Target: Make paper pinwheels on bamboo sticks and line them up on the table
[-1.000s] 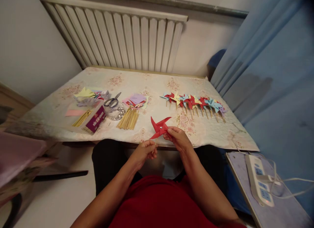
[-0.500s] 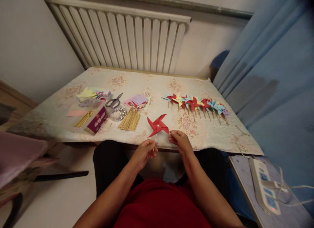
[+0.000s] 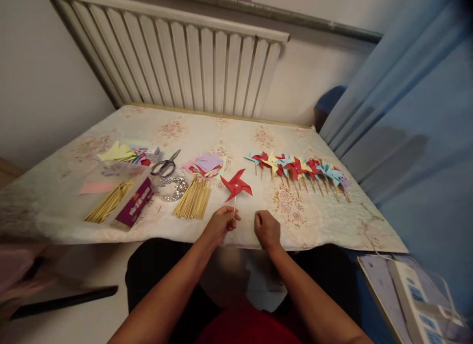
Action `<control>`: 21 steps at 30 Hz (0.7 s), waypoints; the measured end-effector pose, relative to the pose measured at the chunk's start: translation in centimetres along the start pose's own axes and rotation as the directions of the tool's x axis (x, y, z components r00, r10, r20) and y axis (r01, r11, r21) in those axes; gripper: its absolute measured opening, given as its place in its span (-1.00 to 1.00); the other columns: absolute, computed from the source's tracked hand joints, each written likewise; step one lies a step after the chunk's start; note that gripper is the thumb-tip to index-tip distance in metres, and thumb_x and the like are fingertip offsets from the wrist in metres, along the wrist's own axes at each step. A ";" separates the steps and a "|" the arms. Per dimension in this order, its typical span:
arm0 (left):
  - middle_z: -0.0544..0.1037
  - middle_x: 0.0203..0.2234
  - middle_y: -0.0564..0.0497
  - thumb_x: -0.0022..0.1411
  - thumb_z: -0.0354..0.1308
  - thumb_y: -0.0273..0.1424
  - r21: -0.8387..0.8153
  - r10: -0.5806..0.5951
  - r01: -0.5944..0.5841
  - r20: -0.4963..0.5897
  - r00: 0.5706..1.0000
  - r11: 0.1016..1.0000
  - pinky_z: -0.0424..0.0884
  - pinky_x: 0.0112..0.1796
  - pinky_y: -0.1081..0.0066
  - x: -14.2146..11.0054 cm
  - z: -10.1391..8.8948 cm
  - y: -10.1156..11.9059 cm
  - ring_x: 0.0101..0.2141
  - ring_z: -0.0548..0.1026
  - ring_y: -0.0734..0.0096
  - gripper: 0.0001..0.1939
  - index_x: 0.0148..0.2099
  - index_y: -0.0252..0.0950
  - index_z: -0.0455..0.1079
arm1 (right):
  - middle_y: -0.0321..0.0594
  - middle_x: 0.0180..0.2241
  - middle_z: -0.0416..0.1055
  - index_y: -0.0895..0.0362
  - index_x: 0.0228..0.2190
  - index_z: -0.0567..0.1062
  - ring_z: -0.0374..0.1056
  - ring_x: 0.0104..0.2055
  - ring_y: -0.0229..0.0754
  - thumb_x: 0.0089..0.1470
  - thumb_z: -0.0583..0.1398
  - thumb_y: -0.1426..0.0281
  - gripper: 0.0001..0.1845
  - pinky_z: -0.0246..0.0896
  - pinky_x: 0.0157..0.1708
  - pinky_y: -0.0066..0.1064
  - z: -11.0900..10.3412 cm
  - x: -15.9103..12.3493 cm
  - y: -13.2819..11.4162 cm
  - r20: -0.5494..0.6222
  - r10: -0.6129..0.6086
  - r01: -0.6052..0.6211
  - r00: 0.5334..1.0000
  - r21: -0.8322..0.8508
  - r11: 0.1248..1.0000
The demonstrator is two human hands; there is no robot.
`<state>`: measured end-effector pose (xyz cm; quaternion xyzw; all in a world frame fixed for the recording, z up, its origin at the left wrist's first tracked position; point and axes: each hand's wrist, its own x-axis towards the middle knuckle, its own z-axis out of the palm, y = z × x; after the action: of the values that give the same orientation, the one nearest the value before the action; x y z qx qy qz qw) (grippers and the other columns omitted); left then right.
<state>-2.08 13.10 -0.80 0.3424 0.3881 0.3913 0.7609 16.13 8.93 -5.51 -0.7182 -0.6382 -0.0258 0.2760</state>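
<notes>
A red paper pinwheel (image 3: 237, 186) with a pale dot at its centre stands upright above the front of the table. My left hand (image 3: 220, 223) pinches its thin stick between thumb and fingers. To the right of it, my right hand (image 3: 267, 229) is curled into a fist at the table's front edge, apart from the pinwheel. No object shows in that fist. Just left of the red pinwheel lies a bundle of wooden sticks (image 3: 192, 200), with a pile of coloured paper pieces (image 3: 205, 165) behind it.
Finished pinwheels (image 3: 295, 167) lie in a row at the right. At left are scissors (image 3: 165, 165), a round clear container of small shiny pieces (image 3: 173, 187), a purple-fronted box (image 3: 135, 204) with sticks, and yellow paper (image 3: 117, 152). A power strip (image 3: 416, 299) sits low right.
My right hand has come away from the pinwheel's blade, dropped slightly and curled into a fist. My left hand still holds the stick. The camera view has shifted, and the blades have turned slightly.
</notes>
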 end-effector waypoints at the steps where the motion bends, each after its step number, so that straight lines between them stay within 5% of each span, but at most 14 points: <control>1: 0.50 -0.48 0.03 -0.01 0.26 -0.36 0.001 -0.004 0.004 0.015 1.000 1.000 0.10 -0.60 0.56 0.9 -0.1 0.1 -0.64 0.33 0.65 -0.75 -0.29 -0.36 0.31 | -0.19 -0.40 0.43 0.15 -0.38 0.47 0.30 -0.37 -0.23 0.16 0.02 0.46 -0.77 0.00 -0.35 -0.43 0.1 0.0 0.0 0.002 -0.008 0.008 1.000 -0.018 1.000; 9: 0.51 -0.47 0.00 -0.04 0.26 -0.40 0.013 -0.024 0.023 0.104 0.994 1.000 0.17 -0.56 0.54 5.9 -0.3 0.3 -0.60 0.38 0.60 -0.74 -0.28 -0.35 0.30 | -0.20 -0.43 0.39 0.13 -0.40 0.44 0.29 -0.37 -0.20 0.17 0.03 0.47 -0.80 -0.01 -0.36 -0.40 0.4 0.2 -0.3 0.029 -0.030 0.034 0.999 -0.149 0.988; 21: 0.50 -0.45 0.00 -0.03 0.25 -0.38 0.004 -0.055 0.055 0.143 0.988 0.998 0.14 -0.54 0.53 6.5 -1.0 0.4 -0.58 0.36 0.60 -0.75 -0.31 -0.33 0.28 | -0.19 -0.43 0.40 0.13 -0.37 0.44 0.30 -0.37 -0.19 0.15 0.03 0.49 -0.81 0.00 -0.36 -0.39 0.3 0.4 -0.7 0.050 -0.035 0.045 0.998 -0.208 0.977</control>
<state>-0.49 19.13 -2.99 0.3590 0.3418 0.3447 0.7972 15.40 9.42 -5.39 -0.7308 -0.6523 -0.0818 0.1836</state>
